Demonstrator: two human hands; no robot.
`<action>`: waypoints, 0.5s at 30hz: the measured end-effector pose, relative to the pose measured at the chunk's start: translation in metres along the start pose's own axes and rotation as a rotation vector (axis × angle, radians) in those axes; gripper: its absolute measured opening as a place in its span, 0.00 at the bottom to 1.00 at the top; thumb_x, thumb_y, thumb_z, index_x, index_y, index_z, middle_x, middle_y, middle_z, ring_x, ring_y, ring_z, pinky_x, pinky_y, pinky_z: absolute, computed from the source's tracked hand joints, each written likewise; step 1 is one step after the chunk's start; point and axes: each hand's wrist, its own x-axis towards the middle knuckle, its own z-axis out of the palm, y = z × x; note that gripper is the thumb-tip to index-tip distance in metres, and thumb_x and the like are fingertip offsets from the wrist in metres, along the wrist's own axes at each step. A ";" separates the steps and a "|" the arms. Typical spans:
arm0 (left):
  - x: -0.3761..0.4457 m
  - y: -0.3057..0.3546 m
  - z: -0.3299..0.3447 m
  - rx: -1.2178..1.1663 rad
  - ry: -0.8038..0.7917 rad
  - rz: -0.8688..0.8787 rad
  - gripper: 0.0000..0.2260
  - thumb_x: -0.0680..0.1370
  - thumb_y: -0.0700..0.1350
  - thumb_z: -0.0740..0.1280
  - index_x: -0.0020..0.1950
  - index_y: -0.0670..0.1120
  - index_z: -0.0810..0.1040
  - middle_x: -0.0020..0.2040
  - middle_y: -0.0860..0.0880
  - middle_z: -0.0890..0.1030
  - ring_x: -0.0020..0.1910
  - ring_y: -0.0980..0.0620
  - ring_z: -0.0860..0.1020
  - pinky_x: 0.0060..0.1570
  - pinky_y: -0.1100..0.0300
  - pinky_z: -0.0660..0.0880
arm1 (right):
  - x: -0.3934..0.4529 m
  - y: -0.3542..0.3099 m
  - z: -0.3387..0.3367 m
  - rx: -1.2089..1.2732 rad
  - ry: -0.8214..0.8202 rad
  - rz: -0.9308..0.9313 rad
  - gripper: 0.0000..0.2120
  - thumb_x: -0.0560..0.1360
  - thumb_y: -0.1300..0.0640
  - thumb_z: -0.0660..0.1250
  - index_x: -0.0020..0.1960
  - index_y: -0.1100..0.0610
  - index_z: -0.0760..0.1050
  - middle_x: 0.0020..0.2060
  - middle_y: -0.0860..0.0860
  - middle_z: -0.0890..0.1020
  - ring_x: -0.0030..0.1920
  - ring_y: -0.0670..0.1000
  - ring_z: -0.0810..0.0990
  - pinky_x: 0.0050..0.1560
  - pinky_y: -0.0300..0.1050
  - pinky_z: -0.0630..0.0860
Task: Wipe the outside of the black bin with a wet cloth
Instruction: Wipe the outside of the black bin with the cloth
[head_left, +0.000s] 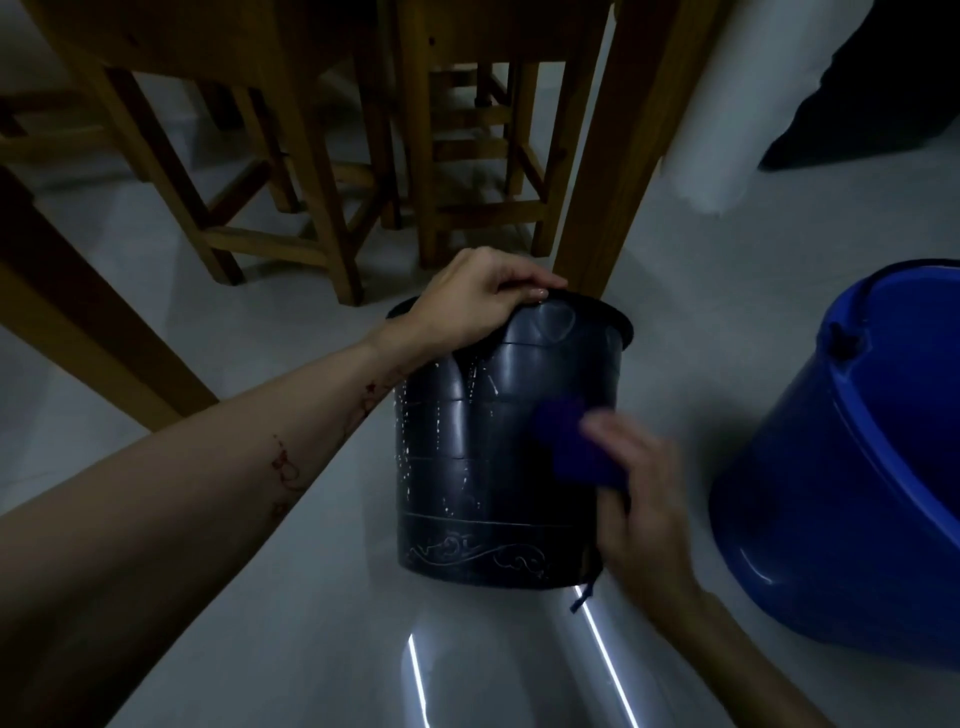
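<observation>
The black bin (467, 467) stands upright on the pale floor, with water streaks and a scroll pattern near its base. My left hand (478, 299) grips the bin's near-left rim, fingers curled over the edge. My right hand (639, 483) holds a blue cloth (571, 441) and presses it against the bin's right side, about halfway up. The right hand is blurred. A thin strand of the cloth hangs down by the bin's base.
A blue bucket (852, 467) stands tilted at the right, close to my right hand. Wooden stools (467, 156) and table legs (613, 171) crowd the floor just behind the bin. A white column (717, 130) rises at the back right.
</observation>
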 end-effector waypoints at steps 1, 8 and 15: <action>0.003 0.002 0.002 0.002 -0.011 0.002 0.12 0.81 0.41 0.66 0.63 0.48 0.81 0.62 0.51 0.82 0.62 0.60 0.79 0.63 0.58 0.76 | 0.016 0.008 -0.001 0.036 0.083 0.118 0.26 0.74 0.69 0.61 0.69 0.53 0.67 0.63 0.51 0.72 0.63 0.53 0.71 0.63 0.49 0.70; 0.007 0.000 0.006 0.038 0.010 -0.043 0.11 0.80 0.43 0.66 0.62 0.50 0.81 0.62 0.51 0.82 0.63 0.58 0.78 0.64 0.51 0.76 | 0.035 0.012 0.023 0.015 0.039 0.131 0.26 0.72 0.72 0.63 0.68 0.56 0.70 0.63 0.53 0.73 0.61 0.56 0.71 0.63 0.48 0.69; 0.006 0.017 -0.006 0.120 -0.044 -0.104 0.16 0.78 0.54 0.68 0.63 0.48 0.79 0.53 0.51 0.83 0.51 0.61 0.80 0.46 0.71 0.75 | -0.046 -0.011 0.024 -0.179 -0.206 -0.273 0.15 0.81 0.62 0.56 0.64 0.49 0.72 0.63 0.48 0.73 0.57 0.54 0.71 0.54 0.49 0.69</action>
